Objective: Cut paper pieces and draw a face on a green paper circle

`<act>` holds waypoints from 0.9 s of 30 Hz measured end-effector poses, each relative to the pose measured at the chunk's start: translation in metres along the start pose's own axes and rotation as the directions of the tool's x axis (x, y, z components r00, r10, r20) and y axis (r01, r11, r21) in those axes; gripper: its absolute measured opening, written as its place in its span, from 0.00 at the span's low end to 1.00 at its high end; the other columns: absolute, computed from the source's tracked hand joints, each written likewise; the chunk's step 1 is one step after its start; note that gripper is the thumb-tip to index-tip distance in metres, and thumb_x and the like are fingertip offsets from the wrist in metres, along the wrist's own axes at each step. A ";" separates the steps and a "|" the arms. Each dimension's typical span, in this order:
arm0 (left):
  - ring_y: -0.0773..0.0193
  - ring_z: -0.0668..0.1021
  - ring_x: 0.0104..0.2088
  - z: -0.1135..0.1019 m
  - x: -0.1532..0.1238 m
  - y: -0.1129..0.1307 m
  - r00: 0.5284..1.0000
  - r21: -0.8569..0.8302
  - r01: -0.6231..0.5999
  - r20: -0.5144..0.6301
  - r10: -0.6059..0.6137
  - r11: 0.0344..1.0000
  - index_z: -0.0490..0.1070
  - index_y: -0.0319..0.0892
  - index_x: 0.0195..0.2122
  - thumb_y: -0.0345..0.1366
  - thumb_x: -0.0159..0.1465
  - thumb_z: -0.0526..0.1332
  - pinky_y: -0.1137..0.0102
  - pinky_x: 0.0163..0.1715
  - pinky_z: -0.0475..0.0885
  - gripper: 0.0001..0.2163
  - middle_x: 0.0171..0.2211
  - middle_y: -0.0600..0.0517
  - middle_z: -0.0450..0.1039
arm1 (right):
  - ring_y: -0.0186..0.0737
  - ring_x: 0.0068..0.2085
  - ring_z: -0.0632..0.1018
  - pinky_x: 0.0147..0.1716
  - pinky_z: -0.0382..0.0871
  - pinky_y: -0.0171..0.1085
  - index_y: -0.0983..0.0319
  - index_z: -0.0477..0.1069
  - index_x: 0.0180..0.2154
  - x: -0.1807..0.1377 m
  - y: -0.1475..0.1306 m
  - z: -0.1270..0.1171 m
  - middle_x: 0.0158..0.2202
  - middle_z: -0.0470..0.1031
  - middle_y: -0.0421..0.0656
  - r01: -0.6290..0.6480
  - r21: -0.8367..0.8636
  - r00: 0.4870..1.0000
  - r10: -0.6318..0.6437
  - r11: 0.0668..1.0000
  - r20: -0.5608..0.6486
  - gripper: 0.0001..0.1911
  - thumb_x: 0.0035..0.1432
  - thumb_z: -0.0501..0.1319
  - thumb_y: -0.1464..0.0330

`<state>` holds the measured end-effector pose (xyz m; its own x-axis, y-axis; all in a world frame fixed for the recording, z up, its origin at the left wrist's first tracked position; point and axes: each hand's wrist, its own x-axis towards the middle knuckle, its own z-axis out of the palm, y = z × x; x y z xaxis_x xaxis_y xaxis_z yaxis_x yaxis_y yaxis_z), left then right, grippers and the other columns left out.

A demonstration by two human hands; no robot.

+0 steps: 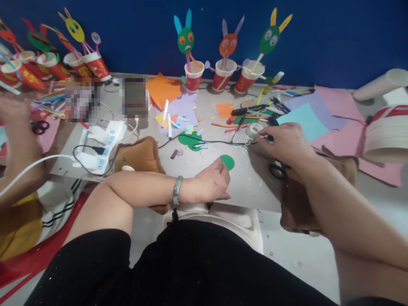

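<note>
My left hand (210, 182) has its fingers curled over the edge of a green paper circle (228, 162) near the table's front edge; a bracelet (177, 190) is on that wrist. Farther right, my right hand (283, 138) has its fingertips at the rim of a roll of clear tape (254, 130). A small dark piece shows at those bent fingers; I cannot make out what it is. Black-handled scissors (278, 170) lie below this hand. Two more green circles (191, 140) lie left of centre, with a thin black cable crossing beside them.
Paper cups with puppets (194, 76) stand along the blue wall. Coloured paper (306, 121), markers (250, 109) and scraps cover the table. Left are a power strip (110, 146) and another person's arm (19, 140). Brown cushions (140, 155) hang over the front edge.
</note>
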<state>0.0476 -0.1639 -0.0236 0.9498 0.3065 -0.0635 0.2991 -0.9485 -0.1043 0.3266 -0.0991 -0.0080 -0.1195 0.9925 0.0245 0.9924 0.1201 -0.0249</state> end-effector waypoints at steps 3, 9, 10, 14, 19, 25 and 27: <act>0.44 0.81 0.49 0.002 0.001 -0.002 1.000 -0.015 0.001 -0.020 -0.002 1.000 0.80 0.24 0.53 0.58 0.74 0.60 0.51 0.64 0.63 0.33 0.46 0.31 0.83 | 0.58 0.51 0.80 0.54 0.61 0.52 0.65 0.86 0.43 -0.004 0.021 0.007 0.48 0.87 0.61 -0.025 -0.043 0.996 0.021 0.999 -0.086 0.11 0.63 0.66 0.68; 0.45 0.81 0.51 0.007 0.003 -0.002 0.998 -0.012 0.011 -0.054 -0.012 1.000 0.80 0.24 0.55 0.57 0.74 0.63 0.49 0.67 0.60 0.32 0.50 0.30 0.83 | 0.61 0.52 0.80 0.51 0.61 0.55 0.68 0.85 0.48 0.011 0.059 0.010 0.50 0.85 0.69 -0.248 -0.084 0.967 0.241 0.965 -0.088 0.17 0.58 0.71 0.69; 0.45 0.82 0.51 0.007 0.003 -0.003 0.998 -0.005 0.006 -0.055 -0.006 1.000 0.80 0.24 0.55 0.57 0.74 0.63 0.49 0.66 0.61 0.33 0.50 0.30 0.83 | 0.60 0.49 0.81 0.50 0.61 0.55 0.71 0.84 0.50 0.015 0.063 0.008 0.47 0.85 0.69 -0.308 -0.100 0.951 0.303 0.946 -0.065 0.20 0.56 0.73 0.69; 0.43 0.82 0.49 0.002 0.003 -0.006 0.998 0.008 0.002 -0.061 -0.001 1.000 0.79 0.23 0.54 0.57 0.74 0.62 0.49 0.64 0.63 0.33 0.46 0.32 0.83 | 0.57 0.46 0.83 0.48 0.62 0.54 0.75 0.84 0.47 0.027 0.065 0.000 0.43 0.85 0.70 -0.459 -0.123 0.883 0.467 0.880 0.044 0.21 0.53 0.76 0.68; 0.45 0.83 0.44 -0.003 0.006 -0.006 0.998 0.004 0.019 -0.060 -0.018 1.000 0.81 0.25 0.49 0.59 0.74 0.61 0.50 0.63 0.63 0.32 0.42 0.35 0.83 | 0.61 0.55 0.83 0.48 0.63 0.51 0.78 0.84 0.46 0.023 0.060 -0.016 0.50 0.83 0.73 -0.551 -0.108 0.826 0.559 0.827 0.068 0.15 0.63 0.68 0.71; 0.45 0.82 0.43 -0.010 0.008 -0.005 1.000 -0.036 0.018 0.015 -0.018 0.999 0.81 0.26 0.47 0.56 0.75 0.60 0.52 0.60 0.64 0.30 0.40 0.35 0.82 | 0.59 0.61 0.79 0.52 0.60 0.52 0.76 0.80 0.57 0.001 0.080 -0.049 0.57 0.80 0.73 -0.660 -0.079 0.752 0.654 0.748 -0.085 0.20 0.74 0.56 0.73; 0.45 0.82 0.43 -0.013 0.009 -0.005 0.999 -0.040 0.020 0.037 -0.018 0.999 0.81 0.26 0.47 0.56 0.75 0.61 0.52 0.59 0.64 0.30 0.40 0.34 0.82 | 0.56 0.60 0.80 0.53 0.58 0.54 0.77 0.80 0.56 -0.006 0.092 -0.058 0.56 0.81 0.72 -0.688 -0.072 0.722 0.670 0.722 -0.173 0.19 0.75 0.56 0.72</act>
<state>0.0559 -0.1578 -0.0107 0.9400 0.3266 -0.0987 0.3214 -0.9447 -0.0653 0.4198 -0.0952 0.0478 0.5838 0.7930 0.1743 0.8008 -0.5978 0.0376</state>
